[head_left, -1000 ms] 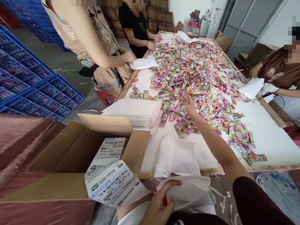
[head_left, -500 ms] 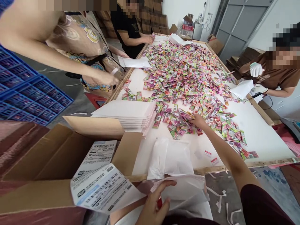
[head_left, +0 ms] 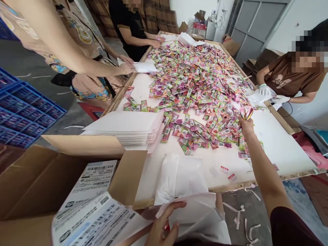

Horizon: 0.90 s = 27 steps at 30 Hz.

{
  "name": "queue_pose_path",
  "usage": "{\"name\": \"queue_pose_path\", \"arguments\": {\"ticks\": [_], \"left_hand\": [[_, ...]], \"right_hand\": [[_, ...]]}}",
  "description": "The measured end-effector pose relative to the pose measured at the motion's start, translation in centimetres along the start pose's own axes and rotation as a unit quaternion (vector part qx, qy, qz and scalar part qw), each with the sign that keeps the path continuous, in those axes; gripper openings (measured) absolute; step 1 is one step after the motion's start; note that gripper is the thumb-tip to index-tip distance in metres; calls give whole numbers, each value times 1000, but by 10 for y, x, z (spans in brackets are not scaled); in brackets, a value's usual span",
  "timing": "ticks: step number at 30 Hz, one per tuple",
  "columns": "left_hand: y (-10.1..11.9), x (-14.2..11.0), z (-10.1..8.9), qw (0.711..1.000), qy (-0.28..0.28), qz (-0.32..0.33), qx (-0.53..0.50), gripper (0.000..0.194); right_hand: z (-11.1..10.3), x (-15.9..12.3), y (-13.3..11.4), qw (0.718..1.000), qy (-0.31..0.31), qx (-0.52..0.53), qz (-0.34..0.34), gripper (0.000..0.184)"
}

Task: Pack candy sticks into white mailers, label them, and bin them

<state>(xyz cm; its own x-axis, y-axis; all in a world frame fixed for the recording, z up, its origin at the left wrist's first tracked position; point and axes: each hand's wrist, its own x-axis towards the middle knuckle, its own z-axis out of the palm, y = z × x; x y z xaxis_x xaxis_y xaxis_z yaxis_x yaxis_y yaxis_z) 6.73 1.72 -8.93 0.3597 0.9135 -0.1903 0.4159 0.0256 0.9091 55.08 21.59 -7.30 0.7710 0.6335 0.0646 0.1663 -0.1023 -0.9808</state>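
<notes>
My left hand [head_left: 165, 222] is at the bottom middle, its fingers curled at the edge of a white mailing bag [head_left: 191, 217], with something small and red showing between them. Stretched out over the table, my right hand [head_left: 247, 125] grips several small candy-like packets [head_left: 247, 114], their ends sticking up above the fingers. Around and behind it spreads a large pile of pink and green packets [head_left: 194, 78]. A filled white bag [head_left: 181, 176] lies flat at the table's near edge, just beyond my left hand.
A stack of white mailing bags [head_left: 125, 126] lies left of the pile. An open carton [head_left: 130, 177] holds labelled bags [head_left: 94, 218]. Two small red-and-white slips [head_left: 228, 173] lie near the front edge. Co-workers stand at both sides of the table. Blue crates [head_left: 28, 109] stand on the left.
My right hand has moved right across the pile and now holds packets upright. My left hand stays at the bag. The co-worker on the left now has both hands at a white bag.
</notes>
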Motion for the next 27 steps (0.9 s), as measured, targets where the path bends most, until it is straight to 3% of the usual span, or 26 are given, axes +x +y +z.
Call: {"name": "queue_pose_path", "arguments": {"ticks": [4,6,8,10,12,17,21,23,27], "left_hand": [[0,3,-1,1000,3,-9,13,36],[1,4,0,1000,-1,-12,17,36],[2,4,1,1000,-3,-10,20,36],[2,3,2,1000,0,-5,21,37],[0,1,2,1000,6,-3,23,37],[-7,-4,2,999,16,-13,29,36],[-5,-3,3,1000,1,-5,21,38],[-3,-2,4,1000,-6,0,21,40],[-3,-4,4,1000,-5,0,27,39]], "right_hand": [[-2,-14,13,994,-18,-108,21,29],[8,-26,15,982,-79,-170,-9,16],[22,-36,16,928,-192,-309,-84,20],[37,-42,15,837,-289,-436,-158,39],[47,-42,12,790,-320,-490,-184,53],[48,-41,1,788,-295,-518,-156,53],[44,-74,3,782,-339,-502,-145,35],[40,-92,8,770,-375,-496,-143,36],[28,-100,8,759,-342,-538,-134,41]]}}
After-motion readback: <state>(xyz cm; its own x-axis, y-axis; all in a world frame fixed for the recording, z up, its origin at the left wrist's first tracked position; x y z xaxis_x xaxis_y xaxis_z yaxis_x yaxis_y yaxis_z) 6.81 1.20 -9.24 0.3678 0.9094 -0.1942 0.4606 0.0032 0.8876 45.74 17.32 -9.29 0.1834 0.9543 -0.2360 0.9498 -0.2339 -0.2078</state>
